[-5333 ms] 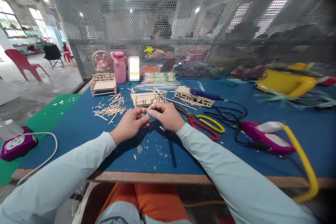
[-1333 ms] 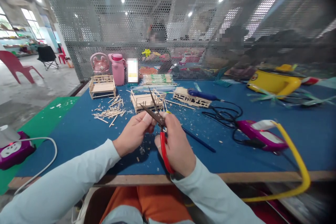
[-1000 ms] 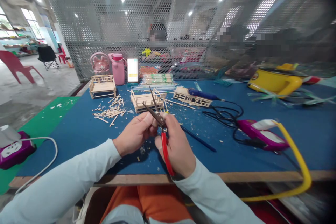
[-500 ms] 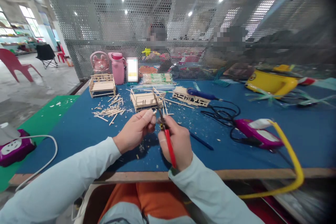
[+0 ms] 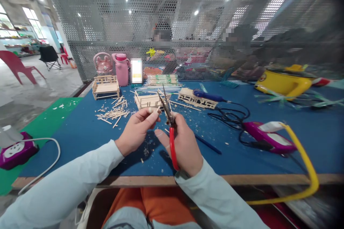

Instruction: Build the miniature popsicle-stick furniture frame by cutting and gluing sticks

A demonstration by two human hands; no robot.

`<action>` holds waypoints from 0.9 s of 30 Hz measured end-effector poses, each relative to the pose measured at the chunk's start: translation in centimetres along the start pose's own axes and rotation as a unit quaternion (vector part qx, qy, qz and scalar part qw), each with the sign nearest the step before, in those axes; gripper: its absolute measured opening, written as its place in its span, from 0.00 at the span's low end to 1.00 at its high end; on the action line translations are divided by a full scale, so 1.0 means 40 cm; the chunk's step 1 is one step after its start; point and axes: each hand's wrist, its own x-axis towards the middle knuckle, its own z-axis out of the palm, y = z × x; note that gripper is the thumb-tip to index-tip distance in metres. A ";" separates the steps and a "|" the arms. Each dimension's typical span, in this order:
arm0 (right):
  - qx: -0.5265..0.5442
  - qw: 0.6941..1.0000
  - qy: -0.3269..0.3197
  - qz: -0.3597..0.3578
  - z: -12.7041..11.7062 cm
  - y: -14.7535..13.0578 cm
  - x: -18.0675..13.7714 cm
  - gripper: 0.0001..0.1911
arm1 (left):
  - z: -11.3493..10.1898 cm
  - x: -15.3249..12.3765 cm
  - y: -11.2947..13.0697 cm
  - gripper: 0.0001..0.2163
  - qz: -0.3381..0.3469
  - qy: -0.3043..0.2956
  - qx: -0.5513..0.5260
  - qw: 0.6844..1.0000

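Between thumb and fingers, my left hand (image 5: 139, 128) pinches a short, thin wooden stick (image 5: 158, 108). Red-handled scissors (image 5: 172, 139) are in my right hand (image 5: 185, 143), their blades parted and pointing away from me, close to the stick's tip. The thumb of my right hand stretches off to the left of the handle. Just beyond my hands stands a small wooden stick frame (image 5: 147, 100), partly hidden by my left fingers and the blades. Cut stick pieces (image 5: 114, 112) lie scattered left of it.
A finished-looking miniature wooden bench (image 5: 105, 87) stands back left, before a pink bottle (image 5: 122, 69). Behind the scissors are a stick piece with openings (image 5: 185, 96) and a blue-handled tool (image 5: 208, 95). A purple power strip (image 5: 268, 137) with yellow cable lies right; a yellow pot (image 5: 285, 82) is behind.
The scissors' blades have opened wider and moved slightly right. My right thumb has come away from the handle to the left. My left hand still pinches the stick.
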 end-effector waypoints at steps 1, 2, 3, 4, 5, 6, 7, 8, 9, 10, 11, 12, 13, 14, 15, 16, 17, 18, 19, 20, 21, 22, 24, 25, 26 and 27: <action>-0.006 1.000 0.003 -0.011 0.002 0.001 -0.002 0.20 | 0.000 0.000 0.000 0.13 0.011 0.004 0.016 1.000; -0.012 1.000 0.005 -0.019 0.004 0.002 -0.003 0.20 | 0.000 0.000 0.001 0.13 0.019 0.006 0.030 0.999; -0.018 0.999 0.006 -0.026 0.005 0.004 -0.004 0.20 | 0.001 0.000 0.003 0.13 0.026 0.005 0.040 0.999; -0.023 0.999 0.006 -0.032 0.006 0.006 -0.004 0.21 | 0.002 -0.001 0.005 0.13 0.030 0.004 0.050 0.998; -0.026 0.999 0.004 -0.037 0.005 0.007 -0.005 0.21 | 0.003 -0.002 0.008 0.13 0.032 0.001 0.058 0.998; -0.028 0.999 0.001 -0.042 0.005 0.008 -0.005 0.20 | 0.003 -0.002 0.012 0.14 0.033 -0.003 0.067 0.997; -0.028 0.999 -0.003 -0.046 0.004 0.009 -0.005 0.20 | 0.004 -0.003 0.016 0.14 0.033 -0.007 0.075 0.997; -0.028 0.998 -0.009 -0.050 0.002 0.010 -0.005 0.20 | 0.004 -0.004 0.019 0.15 0.033 -0.010 0.084 0.996; -0.030 0.998 -0.014 -0.053 0.001 0.010 -0.005 0.20 | 0.004 -0.005 0.022 0.15 0.034 -0.013 0.092 0.995; -0.033 0.998 -0.018 -0.056 -0.001 0.011 -0.005 0.20 | 0.003 -0.006 0.024 0.16 0.036 -0.016 0.101 0.994; -0.036 0.997 -0.020 -0.060 -0.002 0.012 -0.005 0.20 | 0.002 -0.006 0.025 0.16 0.039 -0.018 0.110 0.993; -0.039 0.997 -0.022 -0.066 -0.003 0.013 -0.005 0.21 | 0.001 -0.006 0.025 0.16 0.043 -0.019 0.119 0.992; -0.042 0.996 -0.022 -0.073 -0.003 0.014 -0.005 0.22 | -0.001 -0.006 0.024 0.16 0.047 -0.020 0.128 0.990; -0.044 0.996 -0.021 -0.080 -0.003 0.015 -0.005 0.23 | -0.004 -0.006 0.023 0.16 0.052 -0.022 0.138 0.989; -0.043 0.995 -0.021 -0.087 -0.003 0.015 -0.006 0.24 | -0.006 -0.006 0.022 0.16 0.058 -0.023 0.148 0.987; -0.039 0.995 -0.021 -0.093 -0.004 0.016 -0.006 0.24 | -0.008 -0.006 0.022 0.16 0.065 -0.026 0.160 0.985; -0.032 0.995 -0.020 -0.097 -0.004 0.016 -0.006 0.23 | -0.010 -0.005 0.022 0.16 0.072 -0.028 0.173 0.982; -0.023 0.995 -0.019 -0.099 -0.004 0.016 -0.005 0.23 | -0.011 -0.005 0.023 0.16 0.082 -0.032 0.186 0.979; -0.014 0.995 -0.017 -0.100 -0.005 0.015 -0.005 0.21 | -0.012 -0.005 0.025 0.16 0.093 -0.035 0.198 0.975; -0.007 0.995 -0.014 -0.098 -0.006 0.014 -0.005 0.19 | -0.012 -0.005 0.027 0.15 0.106 -0.038 0.208 0.972; -0.006 0.996 -0.013 -0.093 -0.007 0.012 -0.005 0.17 | -0.012 -0.005 0.030 0.15 0.117 -0.040 0.215 0.969; -0.008 0.996 -0.013 -0.085 -0.007 0.010 -0.005 0.15 | -0.011 -0.006 0.033 0.15 0.125 -0.039 0.221 0.967; -0.014 0.998 -0.017 -0.059 -0.009 0.006 -0.006 0.11 | -0.008 -0.007 0.036 0.14 0.128 -0.033 0.225 0.965; -0.015 0.999 -0.020 -0.042 -0.010 0.004 -0.006 0.10 | -0.006 -0.007 0.035 0.14 0.121 -0.031 0.219 0.968; -0.010 0.999 -0.023 -0.024 -0.012 0.002 -0.007 0.11 | -0.004 -0.008 0.034 0.14 0.110 -0.031 0.207 0.972; -0.001 1.000 -0.023 -0.006 -0.015 0.000 -0.007 0.11 | -0.002 -0.008 0.032 0.14 0.094 -0.032 0.191 0.977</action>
